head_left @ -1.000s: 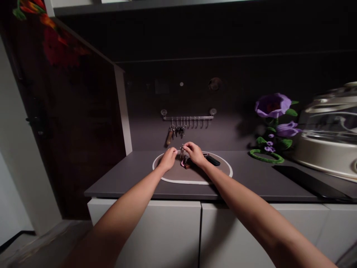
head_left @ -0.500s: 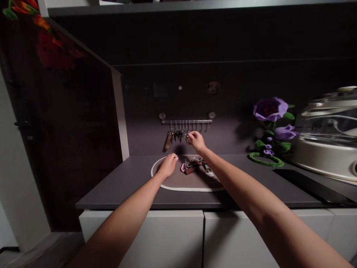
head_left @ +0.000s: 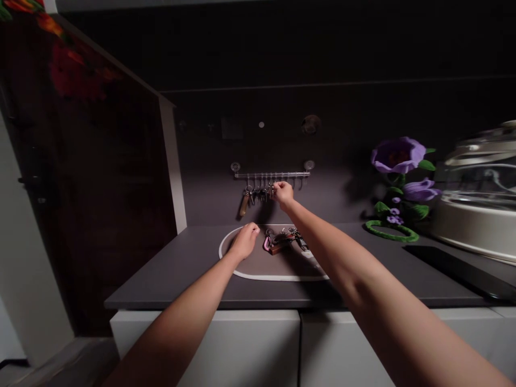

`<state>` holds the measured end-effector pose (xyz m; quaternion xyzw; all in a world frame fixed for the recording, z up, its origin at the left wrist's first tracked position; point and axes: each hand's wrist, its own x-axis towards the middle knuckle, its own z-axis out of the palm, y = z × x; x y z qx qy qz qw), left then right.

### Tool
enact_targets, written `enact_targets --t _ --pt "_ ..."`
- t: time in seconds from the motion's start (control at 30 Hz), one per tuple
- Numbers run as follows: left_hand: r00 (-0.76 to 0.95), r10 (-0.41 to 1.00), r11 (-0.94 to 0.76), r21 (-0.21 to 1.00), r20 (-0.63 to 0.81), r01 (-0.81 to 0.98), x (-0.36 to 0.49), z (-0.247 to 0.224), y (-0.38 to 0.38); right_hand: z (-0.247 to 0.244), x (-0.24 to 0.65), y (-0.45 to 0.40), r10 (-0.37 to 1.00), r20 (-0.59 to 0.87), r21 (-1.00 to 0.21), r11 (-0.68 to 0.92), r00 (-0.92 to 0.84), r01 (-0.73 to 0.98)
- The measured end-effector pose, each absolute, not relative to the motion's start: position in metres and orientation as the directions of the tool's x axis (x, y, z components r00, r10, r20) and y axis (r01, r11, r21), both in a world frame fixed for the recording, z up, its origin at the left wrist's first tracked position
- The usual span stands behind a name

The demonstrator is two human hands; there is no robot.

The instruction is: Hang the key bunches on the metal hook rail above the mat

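Observation:
Up at the clear hook rail [head_left: 272,175] on the back wall, my right hand [head_left: 284,194] pinches a small bunch of keys [head_left: 272,191] by its top, close to the hooks. Several keys [head_left: 258,194] hang on the hooks left of it, with a tan fob [head_left: 244,205] at the far left. My left hand [head_left: 245,241] hovers over or rests on the left part of an oval mat [head_left: 266,269]; its fingers are curled, hiding anything inside. Beside it on the mat lie a pink carabiner [head_left: 266,243], a brown fob [head_left: 279,249] and more keys [head_left: 300,240].
Purple artificial flowers [head_left: 399,156] with a green ring base [head_left: 391,231] stand to the right. Beyond them is a white appliance with a clear cover [head_left: 475,217]. A flat black object [head_left: 455,269] lies on the dark counter [head_left: 169,269]. A shelf overhangs above.
My right hand has risen slightly, bringing the keys up to the hooks. The left hand stays about where it was. The view has shifted a little.

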<state>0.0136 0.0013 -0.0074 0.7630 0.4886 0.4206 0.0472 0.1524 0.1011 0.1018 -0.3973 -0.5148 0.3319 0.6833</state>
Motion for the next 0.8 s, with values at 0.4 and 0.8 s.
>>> enact_targets --t 0.4,0.8 --pt "0.15 0.794 -0.507 0.506 0.589 0.698 0.014 -0.005 -0.002 0.094 0.15 0.107 0.895 0.34 -0.917 0.384 0.289 -0.112" --pt "0.128 0.8 -0.507 0.546 0.586 0.667 0.014 -0.005 -0.001 0.084 0.154 0.11 0.888 0.379 -0.91 0.408 0.261 -0.069"
